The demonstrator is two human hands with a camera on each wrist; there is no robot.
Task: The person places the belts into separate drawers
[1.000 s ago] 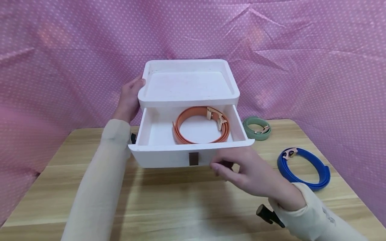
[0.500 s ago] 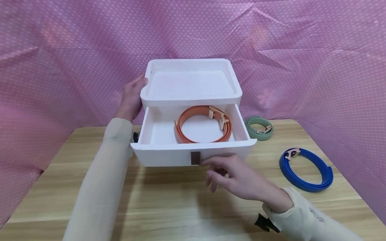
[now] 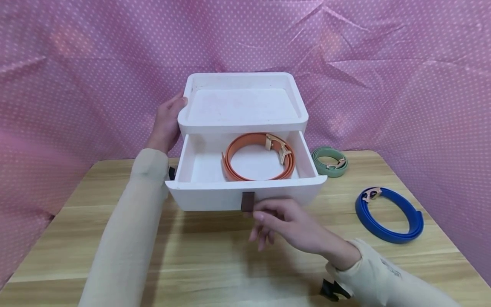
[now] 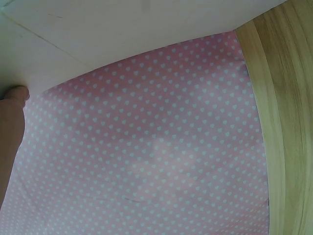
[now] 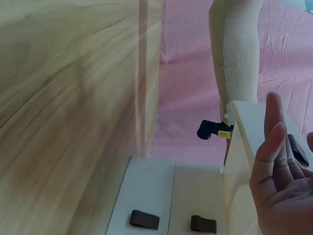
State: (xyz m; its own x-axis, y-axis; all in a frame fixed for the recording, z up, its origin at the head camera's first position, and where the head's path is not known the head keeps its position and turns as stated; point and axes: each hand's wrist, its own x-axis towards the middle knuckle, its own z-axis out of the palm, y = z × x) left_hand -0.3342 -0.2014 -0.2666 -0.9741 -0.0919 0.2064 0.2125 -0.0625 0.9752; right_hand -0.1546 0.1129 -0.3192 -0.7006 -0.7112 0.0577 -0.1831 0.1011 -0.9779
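A white drawer unit (image 3: 245,128) stands on the table with its top drawer (image 3: 207,199) pulled out. Inside that drawer lies a coiled orange belt (image 3: 245,139) with a gold buckle. My left hand (image 3: 166,121) holds the unit's left side near the back, thumb at the top rim; the rest of its fingers are mostly hidden. At the drawer front, my right hand (image 3: 293,224) has its index finger and thumb right beside the brown pull tab (image 3: 247,201), the other fingers hanging loose below. The right wrist view shows its fingers (image 5: 274,115) fairly straight, overlapping the open drawer's front.
Right of the unit sit a coiled green belt (image 3: 331,172) and, nearer, a coiled blue belt (image 3: 415,222). Two closed lower drawers (image 5: 195,183) show brown tabs in the right wrist view. A pink dotted cloth (image 3: 115,55) hangs behind the wooden table (image 3: 207,273).
My right hand has moved left along the drawer front to the pull tab, its fingers loosening from a curl. The left hand, drawer and belts keep their places.
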